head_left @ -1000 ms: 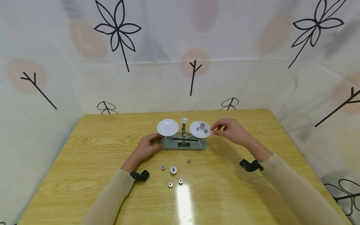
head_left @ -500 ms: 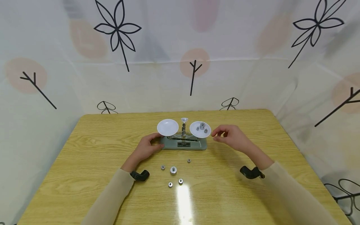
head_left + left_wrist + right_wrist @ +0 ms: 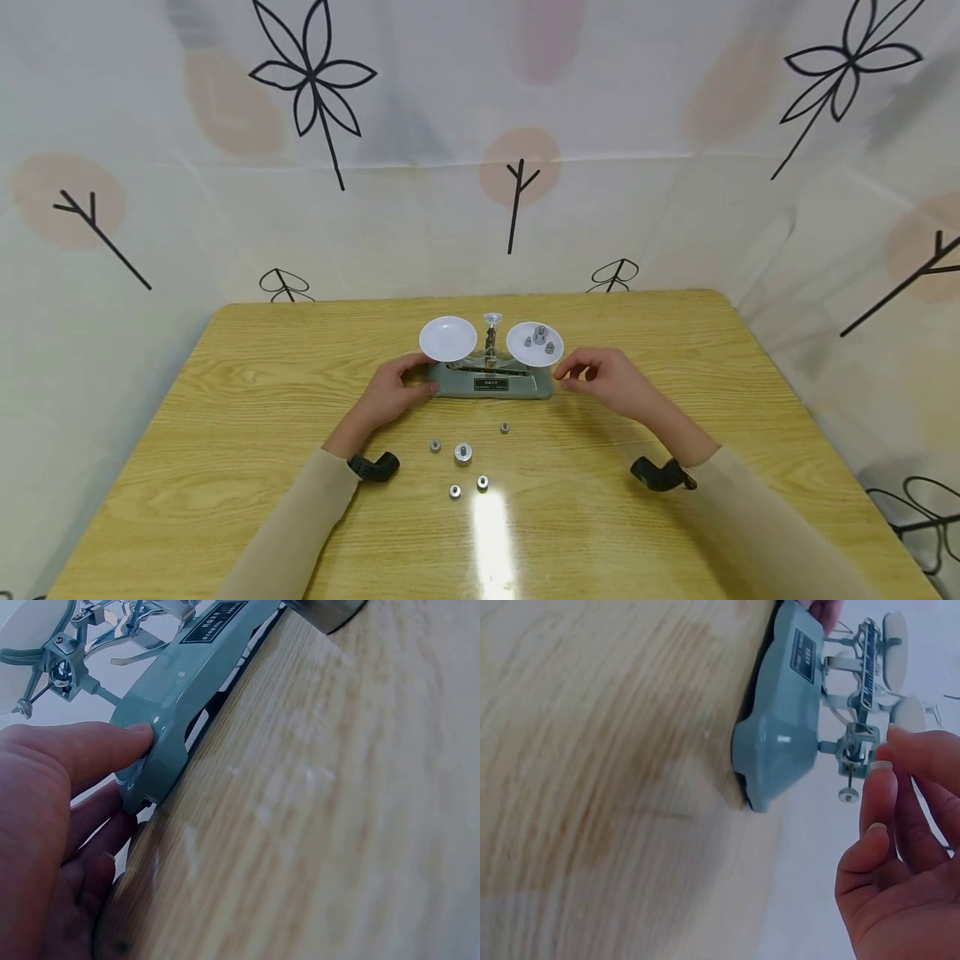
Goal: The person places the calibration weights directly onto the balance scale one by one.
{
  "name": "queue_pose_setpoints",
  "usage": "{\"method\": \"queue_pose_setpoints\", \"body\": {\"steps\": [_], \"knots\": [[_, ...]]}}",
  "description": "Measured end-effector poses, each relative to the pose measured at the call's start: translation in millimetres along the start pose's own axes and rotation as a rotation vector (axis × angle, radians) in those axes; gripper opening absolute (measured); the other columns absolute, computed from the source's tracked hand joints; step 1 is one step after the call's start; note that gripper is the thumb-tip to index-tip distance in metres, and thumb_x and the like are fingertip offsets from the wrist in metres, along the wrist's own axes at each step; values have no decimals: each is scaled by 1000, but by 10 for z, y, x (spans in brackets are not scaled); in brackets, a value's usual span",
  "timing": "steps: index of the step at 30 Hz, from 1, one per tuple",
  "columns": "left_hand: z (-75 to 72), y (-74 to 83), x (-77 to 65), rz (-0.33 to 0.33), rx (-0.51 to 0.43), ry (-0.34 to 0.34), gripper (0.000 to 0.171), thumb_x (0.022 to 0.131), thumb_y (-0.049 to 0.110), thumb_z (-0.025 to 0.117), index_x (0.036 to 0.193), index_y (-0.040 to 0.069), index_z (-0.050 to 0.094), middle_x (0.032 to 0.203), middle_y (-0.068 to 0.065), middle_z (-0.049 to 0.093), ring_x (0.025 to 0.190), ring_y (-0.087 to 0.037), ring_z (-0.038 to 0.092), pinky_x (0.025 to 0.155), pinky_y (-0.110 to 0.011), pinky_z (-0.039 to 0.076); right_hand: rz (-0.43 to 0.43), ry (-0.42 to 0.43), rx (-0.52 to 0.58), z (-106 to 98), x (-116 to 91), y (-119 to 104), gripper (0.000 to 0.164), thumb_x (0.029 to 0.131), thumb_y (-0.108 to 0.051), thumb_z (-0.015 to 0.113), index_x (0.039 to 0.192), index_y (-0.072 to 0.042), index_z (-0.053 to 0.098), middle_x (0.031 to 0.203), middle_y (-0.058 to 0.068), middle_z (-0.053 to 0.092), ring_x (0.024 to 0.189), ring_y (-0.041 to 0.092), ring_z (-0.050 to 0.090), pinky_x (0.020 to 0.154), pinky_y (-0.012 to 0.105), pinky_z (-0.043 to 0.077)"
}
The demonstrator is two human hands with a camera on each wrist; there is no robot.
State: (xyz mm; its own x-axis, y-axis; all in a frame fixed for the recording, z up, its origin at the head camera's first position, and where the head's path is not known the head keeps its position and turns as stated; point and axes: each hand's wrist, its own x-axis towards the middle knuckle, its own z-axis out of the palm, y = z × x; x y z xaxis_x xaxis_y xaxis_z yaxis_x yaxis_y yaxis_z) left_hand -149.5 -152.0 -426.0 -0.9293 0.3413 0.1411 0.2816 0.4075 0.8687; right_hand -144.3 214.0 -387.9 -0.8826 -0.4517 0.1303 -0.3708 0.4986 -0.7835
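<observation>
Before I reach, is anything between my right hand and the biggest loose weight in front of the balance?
Yes: in the head view, one small weight stands on the table about on the straight line from your right hand to the biggest loose weight. It looks low, so passing above should probably work.

R hand (image 3: 611, 382) — down in head view from R pan's (image 3: 528, 357) rim; fingertips (image 3: 566, 367) now nr base's (image 3: 491, 392) R end.

I am at a screened-off tabletop setup: pale, creased sheeting (image 3: 420, 225) printed with black line flowers closes in the far side and both flanks of my wood-grain table (image 3: 285, 408). The double-pan balance (image 3: 491, 385) and metal weights (image 3: 462, 453) suit a school lab, though I cannot tell the room itself
</observation>
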Motion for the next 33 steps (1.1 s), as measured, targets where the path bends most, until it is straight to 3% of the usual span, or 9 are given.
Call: {"method": "queue_pose_setpoints", "body": {"steps": [16, 33], "knots": [[0, -3, -1, -1, -4, -8, 41, 89, 3, 73, 129, 0, 63, 130, -15, 62, 127, -31, 53, 106, -49, 42, 32, -58, 48, 279, -1, 53, 9, 89, -3, 73, 98, -4, 74, 93, 2, 70, 84, 17, 61, 69, 26, 50], [-7, 1, -4, 11, 1, -10, 41, 89, 3, 73, 129, 0, 63, 130, -16, 62, 126, -32, 54, 105, -50, 42, -22, -97, 110, 517, 27, 57, 11, 88, -3, 74, 99, -1, 74, 95, 4, 70, 85, 14, 63, 73, 26, 54]]}}
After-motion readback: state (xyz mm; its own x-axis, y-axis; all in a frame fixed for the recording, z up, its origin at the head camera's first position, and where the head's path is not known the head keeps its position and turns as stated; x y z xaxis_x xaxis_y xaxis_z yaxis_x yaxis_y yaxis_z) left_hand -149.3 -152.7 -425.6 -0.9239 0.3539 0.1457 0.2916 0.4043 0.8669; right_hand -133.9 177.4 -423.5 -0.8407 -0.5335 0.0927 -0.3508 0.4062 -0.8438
